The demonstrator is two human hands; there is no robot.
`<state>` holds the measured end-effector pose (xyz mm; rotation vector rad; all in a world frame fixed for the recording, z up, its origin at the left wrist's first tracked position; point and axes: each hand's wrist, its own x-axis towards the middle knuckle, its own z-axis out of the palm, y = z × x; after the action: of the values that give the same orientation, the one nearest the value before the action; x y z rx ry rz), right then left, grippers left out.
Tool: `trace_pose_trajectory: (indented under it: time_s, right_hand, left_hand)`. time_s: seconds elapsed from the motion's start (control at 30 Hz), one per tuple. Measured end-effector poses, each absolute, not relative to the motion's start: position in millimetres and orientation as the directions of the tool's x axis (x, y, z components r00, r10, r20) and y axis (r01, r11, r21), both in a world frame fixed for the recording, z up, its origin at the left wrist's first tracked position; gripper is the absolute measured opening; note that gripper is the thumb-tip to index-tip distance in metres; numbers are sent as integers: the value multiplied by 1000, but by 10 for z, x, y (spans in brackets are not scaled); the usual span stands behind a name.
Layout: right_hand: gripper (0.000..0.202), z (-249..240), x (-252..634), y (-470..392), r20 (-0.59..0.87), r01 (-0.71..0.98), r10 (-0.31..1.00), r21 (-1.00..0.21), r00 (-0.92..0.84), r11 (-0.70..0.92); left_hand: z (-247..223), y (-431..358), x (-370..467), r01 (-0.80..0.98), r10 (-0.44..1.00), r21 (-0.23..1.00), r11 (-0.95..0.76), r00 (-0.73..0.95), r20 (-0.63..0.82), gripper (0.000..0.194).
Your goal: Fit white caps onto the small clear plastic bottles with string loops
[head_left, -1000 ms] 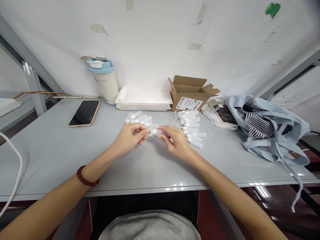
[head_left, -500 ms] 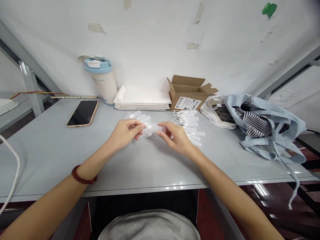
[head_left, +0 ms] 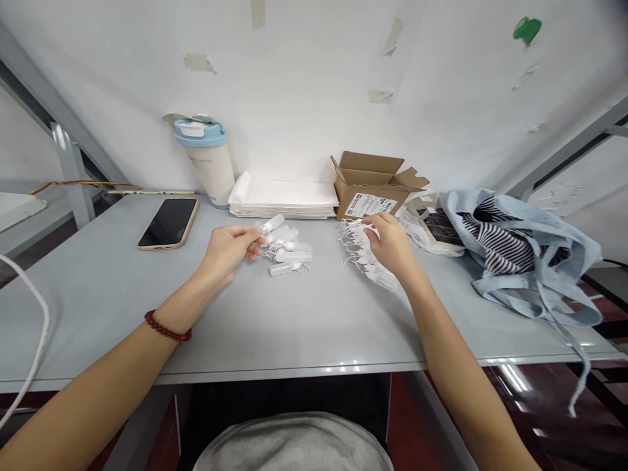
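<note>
Small clear plastic bottles with white caps and thin loops lie in two groups on the grey table (head_left: 304, 320). At the edge of the left group (head_left: 294, 252), my left hand (head_left: 228, 252) is closed, thumb and fingers pinching the near end of a small bottle (head_left: 275, 222). My right hand (head_left: 390, 242) is over the right group (head_left: 366, 252), thumb and forefinger curled around a small bottle by the caps. The hand hides most of that bottle and part of this group. In the right group the loops point left.
Behind the bottles are a stack of white envelopes (head_left: 289, 196) and an open cardboard box (head_left: 367, 190). A tumbler (head_left: 209, 163) and a phone (head_left: 168, 224) are at the left. A plastic bag (head_left: 412, 229) and a blue cloth bag (head_left: 520, 255) lie right.
Both hands held one bottle together at the middle; they have since parted. My left hand moved left to the left group, and my right hand moved right over the right group.
</note>
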<state>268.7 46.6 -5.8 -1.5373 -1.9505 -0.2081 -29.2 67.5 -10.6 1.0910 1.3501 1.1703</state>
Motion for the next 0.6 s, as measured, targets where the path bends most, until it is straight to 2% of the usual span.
trace_pose_trajectory:
  time_s: [0.1, 0.27, 0.47, 0.6]
  right_hand:
    - [25, -74, 2750, 494, 546, 942, 827, -189, -133, 276]
    - [28, -58, 2772, 507, 523, 939, 835, -170, -170, 298]
    - [30, -104, 2769, 527, 392, 977, 912, -117, -122, 181]
    - [28, -135, 2762, 537, 373, 982, 919, -86, -126, 170]
  left_hand:
    - [-104, 667, -286, 30, 988, 992, 119, -101, -116, 12]
    - [-57, 649, -298, 26, 987, 997, 76, -141, -72, 14]
    - [-40, 644, -295, 20, 987, 998, 57, -148, -54, 15]
    - [-45, 650, -294, 12, 989, 999, 49, -139, -46, 18]
